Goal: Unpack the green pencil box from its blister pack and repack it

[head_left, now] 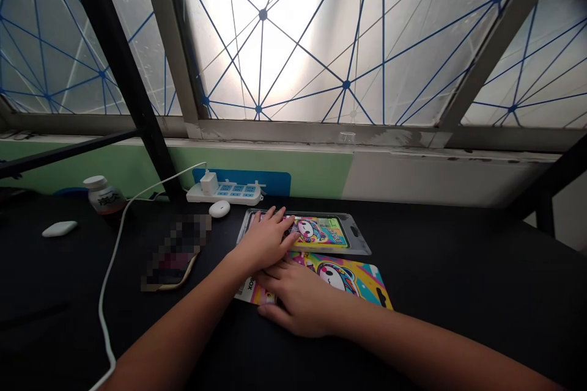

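A clear plastic blister tray (358,238) lies on the black table with a colourful cartoon-printed pack (321,231) in it. My left hand (268,237) rests on the left part of this tray, fingers spread and pointing away from me. Just nearer to me is a bright printed backing card (362,281) with a cartoon character and a dark hanger slot at its right end. My right hand (298,296) lies flat across the left half of that card, its fingers partly under or beside my left hand. Neither hand grips anything that I can see.
To the left lie a phone (183,253) with a blurred screen, a round white case (219,209) and a white oval object (59,229). A white-capped bottle (104,195) stands behind. A white cable (112,269) runs from the power strip (229,192) by the wall.
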Action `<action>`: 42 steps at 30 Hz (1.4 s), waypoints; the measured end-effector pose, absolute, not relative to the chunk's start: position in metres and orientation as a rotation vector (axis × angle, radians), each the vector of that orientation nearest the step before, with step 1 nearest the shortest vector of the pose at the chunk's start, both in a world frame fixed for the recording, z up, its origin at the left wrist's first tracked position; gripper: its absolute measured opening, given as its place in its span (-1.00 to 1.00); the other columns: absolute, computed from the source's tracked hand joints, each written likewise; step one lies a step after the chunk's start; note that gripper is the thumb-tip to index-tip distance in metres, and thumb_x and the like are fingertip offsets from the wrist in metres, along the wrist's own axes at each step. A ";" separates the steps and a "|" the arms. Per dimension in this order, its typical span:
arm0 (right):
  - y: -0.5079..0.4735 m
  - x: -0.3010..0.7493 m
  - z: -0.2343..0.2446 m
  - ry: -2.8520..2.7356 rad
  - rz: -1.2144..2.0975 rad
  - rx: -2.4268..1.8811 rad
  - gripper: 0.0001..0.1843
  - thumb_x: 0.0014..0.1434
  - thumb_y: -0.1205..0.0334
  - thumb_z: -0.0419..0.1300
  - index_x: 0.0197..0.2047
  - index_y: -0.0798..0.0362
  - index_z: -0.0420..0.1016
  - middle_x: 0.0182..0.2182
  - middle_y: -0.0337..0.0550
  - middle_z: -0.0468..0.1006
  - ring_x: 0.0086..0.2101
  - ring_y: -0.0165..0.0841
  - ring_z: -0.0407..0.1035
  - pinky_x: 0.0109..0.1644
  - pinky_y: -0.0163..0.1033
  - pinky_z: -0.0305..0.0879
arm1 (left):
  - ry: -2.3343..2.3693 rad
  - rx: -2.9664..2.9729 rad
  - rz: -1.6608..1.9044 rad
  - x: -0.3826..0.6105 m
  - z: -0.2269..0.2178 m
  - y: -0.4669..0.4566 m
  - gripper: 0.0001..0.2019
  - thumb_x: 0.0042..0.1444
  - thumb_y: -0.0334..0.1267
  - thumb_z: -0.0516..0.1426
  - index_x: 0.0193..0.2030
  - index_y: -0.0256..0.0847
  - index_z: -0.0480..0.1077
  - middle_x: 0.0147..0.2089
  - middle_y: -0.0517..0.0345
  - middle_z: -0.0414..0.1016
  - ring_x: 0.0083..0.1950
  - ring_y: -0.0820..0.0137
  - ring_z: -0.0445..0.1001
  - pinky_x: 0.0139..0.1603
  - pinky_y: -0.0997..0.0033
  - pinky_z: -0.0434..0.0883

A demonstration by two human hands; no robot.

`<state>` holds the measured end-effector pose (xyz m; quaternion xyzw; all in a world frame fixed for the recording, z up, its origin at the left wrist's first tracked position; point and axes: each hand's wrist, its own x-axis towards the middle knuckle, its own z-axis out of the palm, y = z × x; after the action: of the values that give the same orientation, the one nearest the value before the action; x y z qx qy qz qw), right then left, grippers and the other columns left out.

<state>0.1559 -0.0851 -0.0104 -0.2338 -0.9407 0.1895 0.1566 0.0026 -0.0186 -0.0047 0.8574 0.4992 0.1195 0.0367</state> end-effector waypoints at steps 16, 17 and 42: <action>-0.064 0.167 -0.010 -2.774 0.567 -0.491 -0.55 0.35 0.11 0.14 0.23 0.10 0.45 0.10 0.00 0.58 0.11 -0.19 0.41 0.28 -0.14 0.18 | 1.563 2.651 0.373 0.006 -0.003 -0.021 -0.47 0.41 0.06 -0.13 0.38 -0.10 0.25 0.49 -0.07 0.12 0.49 -0.03 0.03 0.38 -0.23 0.05; -0.063 0.166 -0.010 -2.781 0.546 -0.501 -0.58 0.35 0.12 0.14 0.20 0.10 0.47 0.07 -0.01 0.60 0.08 -0.19 0.43 0.24 -0.15 0.21 | 1.567 2.648 0.377 0.007 -0.003 -0.021 -0.47 0.41 0.06 -0.12 0.38 -0.10 0.25 0.49 -0.08 0.12 0.49 -0.04 0.04 0.38 -0.23 0.05; 0.023 0.268 0.014 -2.610 0.122 -1.399 -0.40 0.13 -0.27 0.26 0.05 0.00 0.55 -0.09 0.03 0.49 -0.07 -0.07 0.39 -0.01 -0.04 0.33 | 1.615 2.536 0.595 0.012 -0.004 -0.021 -0.54 0.36 -0.01 -0.04 0.28 -0.13 0.33 0.39 -0.06 0.30 0.42 0.03 0.17 0.39 -0.25 0.05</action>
<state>0.2679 0.0234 0.0139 -0.4702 -0.8771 0.0410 0.0890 0.0119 -0.0210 -0.0043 0.8268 0.5265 0.1941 0.0385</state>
